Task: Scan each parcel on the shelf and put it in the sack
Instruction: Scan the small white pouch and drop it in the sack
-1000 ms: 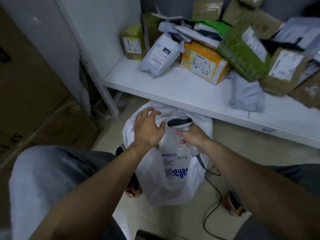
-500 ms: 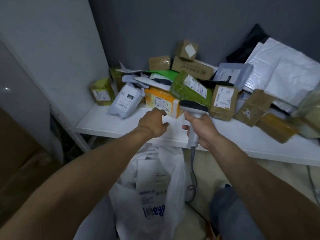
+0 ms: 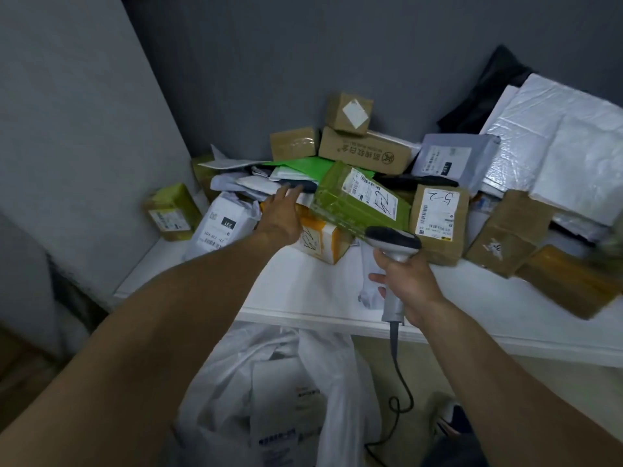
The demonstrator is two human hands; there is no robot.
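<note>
At the far left of the pile, a small yellow-green box [image 3: 172, 212] is sitting alone on the white shelf [image 3: 303, 291], close to the side wall. Just right of it a white poly mailer [image 3: 224, 227] is leaning against the heap. My left hand [image 3: 281, 217] is reaching over the middle of the frame, fingers [image 3: 286, 193] stretched forward and loosely spread, tips lying on the flat dark and white mailers in the heap, above an orange-and-white box [image 3: 320, 241]; I am gripping nothing with it. Right of my fingertips a long green parcel [image 3: 360, 203] is lying tilted across the pile, label up. Behind it, brown cartons [image 3: 365, 153] are stacked against the grey wall. My right hand [image 3: 404, 284] is wrapping the handle of the grey scanner [image 3: 394, 244], fingers curled tight around it, its head pointing toward the parcels, its cord [image 3: 401, 382] hanging down in the lower right. Right of the scanner a brown box with a handwritten label [image 3: 438, 217] is standing upright, and white padded mailers [image 3: 556, 146] are filling the upper right. Below the shelf edge, at bottom centre, the white sack [image 3: 269, 399] is standing open with a parcel inside.
</note>
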